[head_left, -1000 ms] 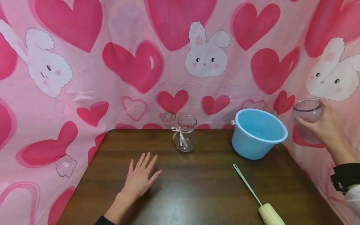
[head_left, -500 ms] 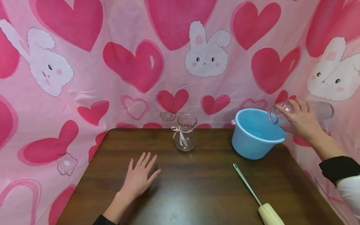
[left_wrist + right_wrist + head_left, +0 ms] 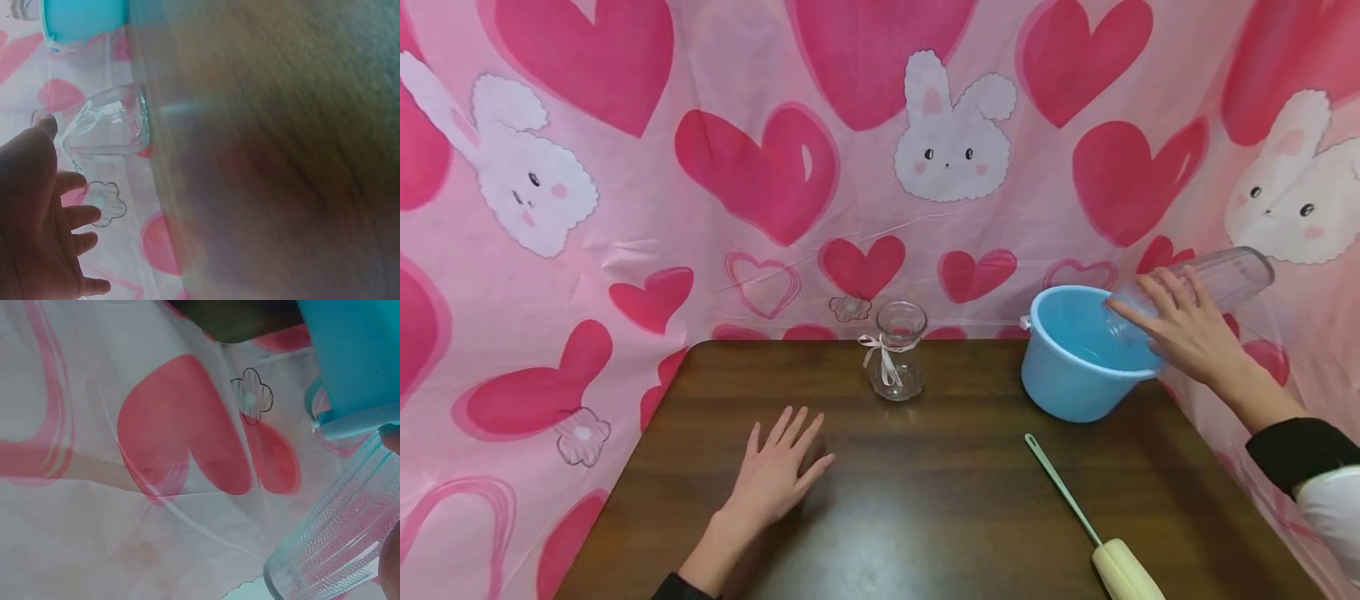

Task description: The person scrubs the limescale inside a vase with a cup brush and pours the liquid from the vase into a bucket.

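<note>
The right hand (image 3: 1187, 337) is gripping one tilted glass jar (image 3: 1217, 283) over one blue bucket (image 3: 1075, 375); the left hand (image 3: 775, 479) is lying open on the desk (image 3: 940, 500), one vase (image 3: 897, 352) beyond it.

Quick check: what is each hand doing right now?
Left hand: open, fingers spread flat on the table.
Right hand: grips a clear ribbed glass, tipped over the blue bucket.

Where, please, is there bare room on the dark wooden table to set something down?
The widest bare patch of the dark wooden table lies between the flat left hand and the green-handled cream brush, in front of the small ribboned glass vase. The right rear corner is crowded by the blue plastic bucket and the right hand tilting a ribbed clear glass.
</note>
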A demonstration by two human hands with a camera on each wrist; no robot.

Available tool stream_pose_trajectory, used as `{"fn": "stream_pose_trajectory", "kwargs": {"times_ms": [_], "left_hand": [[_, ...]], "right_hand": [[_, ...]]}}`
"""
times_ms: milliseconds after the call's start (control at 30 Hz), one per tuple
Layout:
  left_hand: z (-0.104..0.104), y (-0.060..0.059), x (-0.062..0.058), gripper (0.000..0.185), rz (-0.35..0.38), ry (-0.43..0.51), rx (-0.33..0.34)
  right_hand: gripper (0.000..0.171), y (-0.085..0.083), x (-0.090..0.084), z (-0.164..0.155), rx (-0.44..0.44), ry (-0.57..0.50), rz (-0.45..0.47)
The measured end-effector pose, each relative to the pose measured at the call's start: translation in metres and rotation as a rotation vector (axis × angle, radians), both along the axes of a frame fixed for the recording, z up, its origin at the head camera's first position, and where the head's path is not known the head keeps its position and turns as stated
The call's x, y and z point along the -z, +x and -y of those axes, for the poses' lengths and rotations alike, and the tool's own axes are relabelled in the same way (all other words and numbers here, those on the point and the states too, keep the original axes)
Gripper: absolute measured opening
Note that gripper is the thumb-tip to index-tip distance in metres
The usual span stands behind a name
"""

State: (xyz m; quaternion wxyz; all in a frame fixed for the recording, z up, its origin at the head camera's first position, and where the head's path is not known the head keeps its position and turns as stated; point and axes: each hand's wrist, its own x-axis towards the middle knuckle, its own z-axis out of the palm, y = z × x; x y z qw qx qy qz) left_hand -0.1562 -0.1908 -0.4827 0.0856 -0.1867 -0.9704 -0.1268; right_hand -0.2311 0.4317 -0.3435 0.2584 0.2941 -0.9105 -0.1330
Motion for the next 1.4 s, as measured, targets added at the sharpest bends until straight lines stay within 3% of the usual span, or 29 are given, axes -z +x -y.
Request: {"fn": "stream_pose_trajectory", "kwargs": {"times_ms": [200, 400, 500, 600, 667, 867, 1033, 1133, 1200, 1400], "left_hand": [[0.0, -0.001, 0.002, 0.069, 0.006, 0.011, 0.006], [-0.002, -0.003, 0.003, 0.068, 0.008, 0.008, 0.017], [-0.003, -0.004, 0.003, 0.07, 0.016, 0.011, 0.023], [-0.006, -0.006, 0.003, 0.071, 0.013, 0.017, 0.036], [-0.007, -0.006, 0.003, 0.07, 0.007, 0.021, 0.044], [-0.006, -0.006, 0.003, 0.069, 0.017, 0.009, 0.034], [-0.004, -0.002, 0.002, 0.068, 0.035, -0.009, 0.035], [-0.005, 0.002, 0.001, 0.067, 0.04, -0.005, 0.033], [-0.007, 0.003, 0.001, 0.066, 0.038, 0.004, 0.032], [-0.012, 0.002, -0.003, 0.067, 0.032, -0.008, 0.036]], "right_hand": [[0.132, 0.013, -0.008, 0.006, 0.09, -0.168, -0.067], [0.115, 0.033, -0.008, 0.007, 0.199, -0.461, -0.083], [0.111, 0.047, -0.005, 0.005, 0.236, -0.657, -0.067], [0.106, 0.065, -0.002, 0.002, 0.315, -0.88, -0.008], [0.103, 0.077, 0.0, 0.002, 0.353, -0.965, 0.017], [0.099, 0.117, 0.008, 0.025, 0.367, -1.049, 0.142], [0.091, 0.141, 0.018, 0.064, 0.354, -1.133, 0.367], [0.089, 0.143, 0.022, 0.089, 0.344, -1.125, 0.449], [0.091, 0.138, 0.025, 0.108, 0.333, -1.105, 0.447], [0.09, 0.098, 0.042, 0.165, 0.226, -1.213, 0.479]]}}
